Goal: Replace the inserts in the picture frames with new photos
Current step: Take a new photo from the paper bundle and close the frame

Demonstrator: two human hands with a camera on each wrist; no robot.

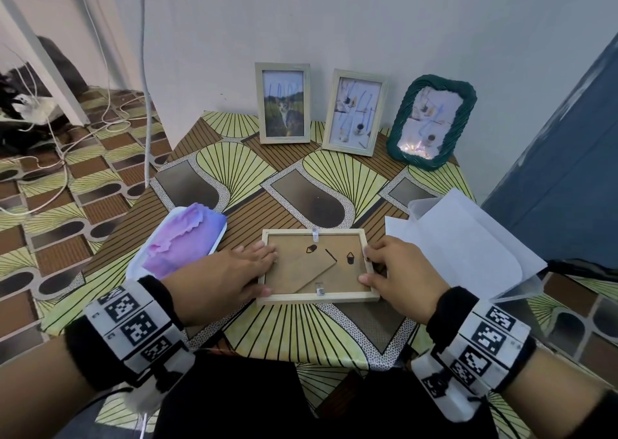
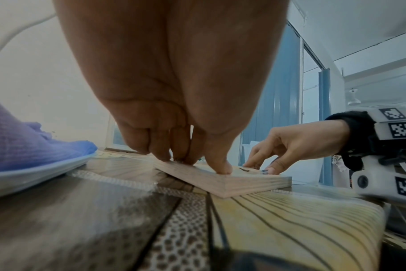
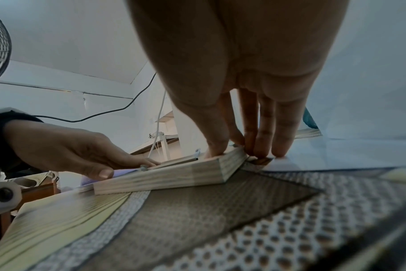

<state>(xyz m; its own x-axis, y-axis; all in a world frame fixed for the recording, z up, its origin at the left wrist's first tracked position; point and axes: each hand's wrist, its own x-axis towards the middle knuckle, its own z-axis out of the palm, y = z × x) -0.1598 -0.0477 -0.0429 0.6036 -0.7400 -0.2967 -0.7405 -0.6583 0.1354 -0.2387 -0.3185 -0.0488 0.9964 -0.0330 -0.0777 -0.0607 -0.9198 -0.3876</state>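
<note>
A light wooden picture frame lies face down on the patterned table near the front, its brown backing board and folded stand upward. My left hand rests on its left rail with fairly straight fingers, thumb at the near left corner. My right hand pinches the right rail, thumb on the backing side and fingers down the outer edge. The left wrist view shows my left fingertips pressing on the frame. In the right wrist view my right hand straddles the frame's corner.
Three filled frames lean on the back wall: two pale ones and a green woven one. A white plate with a purple cloth lies left of the frame. White sheets over clear plastic lie right. Cables cross the floor.
</note>
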